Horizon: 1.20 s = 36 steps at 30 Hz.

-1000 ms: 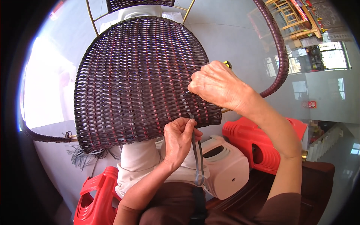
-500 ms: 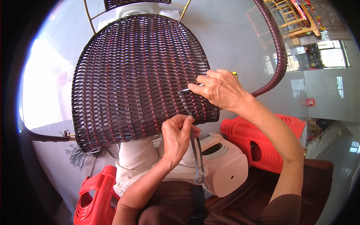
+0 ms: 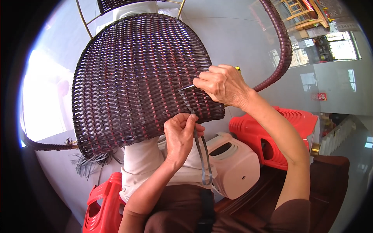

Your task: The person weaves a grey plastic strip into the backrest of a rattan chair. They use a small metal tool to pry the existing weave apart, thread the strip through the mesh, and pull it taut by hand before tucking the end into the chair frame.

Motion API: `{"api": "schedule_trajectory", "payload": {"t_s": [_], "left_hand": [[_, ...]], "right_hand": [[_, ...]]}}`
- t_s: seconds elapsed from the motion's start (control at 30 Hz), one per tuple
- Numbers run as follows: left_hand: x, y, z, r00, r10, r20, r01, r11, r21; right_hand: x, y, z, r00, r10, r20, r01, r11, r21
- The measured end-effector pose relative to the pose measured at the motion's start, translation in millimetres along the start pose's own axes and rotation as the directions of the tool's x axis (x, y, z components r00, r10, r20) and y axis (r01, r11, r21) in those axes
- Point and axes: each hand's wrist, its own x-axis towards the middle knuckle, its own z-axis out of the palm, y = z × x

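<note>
A dark brown woven chair seat (image 3: pixel 128 81) with reddish strands fills the middle, its near edge above my lap. My right hand (image 3: pixel 223 86) is closed around a screwdriver (image 3: pixel 187 88); the thin metal tip meets the weave near the right side, and a bit of yellow handle end shows behind the knuckles. Threaded into the weave by that tip is a flat grey strip (image 3: pixel 206 171). At the seat's near edge, my left hand (image 3: pixel 178 134) pinches this strip between thumb and fingers. Below the hand the strip hangs in a long loop.
A wrapped brown armrest (image 3: pixel 285 50) curves past the right side. Red plastic stools stand at lower left (image 3: pixel 101 207) and right (image 3: pixel 287 132), with a beige stool (image 3: pixel 237 167) beside my legs. Loose strip ends (image 3: pixel 91 163) trail under the seat's left corner. Wooden furniture (image 3: pixel 307 15) is at far right.
The view has shifted slightly, moving the seat a little up and left in the picture. The screwdriver tip stays at the strip, and both hands keep their grip.
</note>
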Motion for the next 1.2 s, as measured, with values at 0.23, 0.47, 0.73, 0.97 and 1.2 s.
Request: {"api": "schedule_trajectory", "payload": {"t_s": [0.23, 0.47, 0.73, 0.97, 1.2], "left_hand": [[0.1, -0.9, -0.4, 1.0, -0.016, 0.005, 0.016, 1.0, 0.008], [1.6, -3.1, -3.3, 1.0, 0.014, 0.012, -0.014, 1.0, 0.025], [-3.9, 33.0, -16.5, 0.999, -0.042, 0.024, 0.028, 0.912, 0.409], [52.3, 58.2, -51.5, 0.744, 0.611, 0.27, -0.549, 0.328, 0.768], [81.8, 58.8, -49.4, 0.795, 0.411, 0.446, -0.593, 0.376, 0.712]], "right_hand": [[13.3, 3.1, -5.9, 0.859, 0.319, 0.4, -0.444, 0.853, 0.274], [30.8, 8.8, -4.3, 0.743, 0.29, 0.602, -0.544, 0.787, 0.292], [17.2, 19.3, 4.4, 0.798, 0.259, 0.545, -0.517, 0.759, 0.396], [24.1, 19.1, 4.1, 0.784, 0.22, 0.58, -0.534, 0.716, 0.45], [21.3, 21.2, 11.2, 0.745, 0.226, 0.628, -0.612, 0.606, 0.508]]}}
